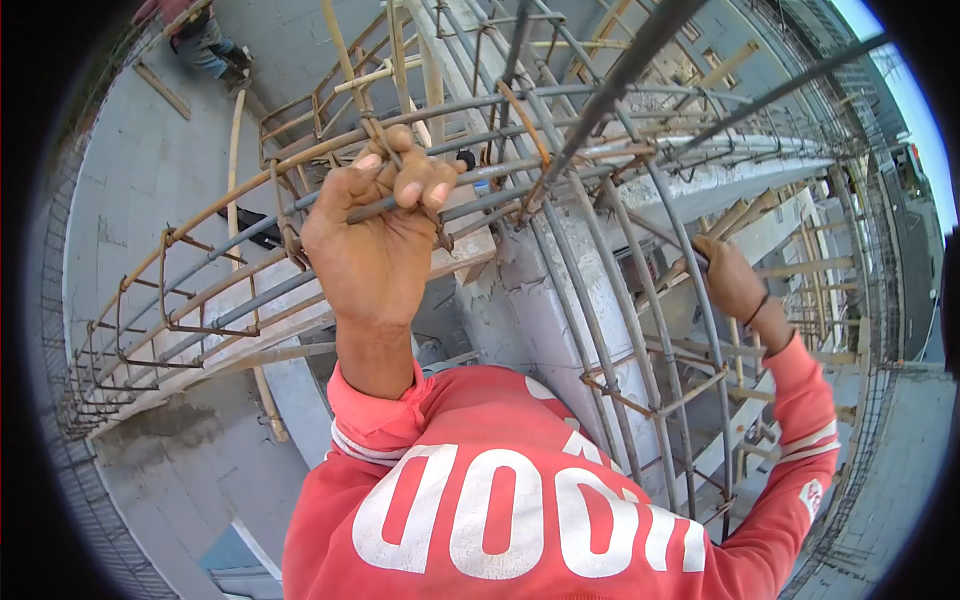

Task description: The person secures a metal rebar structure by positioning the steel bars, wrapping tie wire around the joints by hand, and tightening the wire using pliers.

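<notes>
My left hand (375, 200) is raised at the curved steel bar cage, palm toward me. Its fingers are curled round a thin rusty stirrup (383, 138) where it crosses the long rebars (270, 293). To the right, my right hand (735, 278) is closed beside the upright rebars (655, 300) of a column cage. It grips a slim, dark metal tool (668, 236) that points up and left behind a bar; its kind cannot be made out.
A concrete column (545, 320) stands under the bar crossing. Two long bars (790, 92) slant close overhead. Timber props and braces (825, 265) stand at the right. At upper left a person (205, 45) is on the grey deck (140, 190) below.
</notes>
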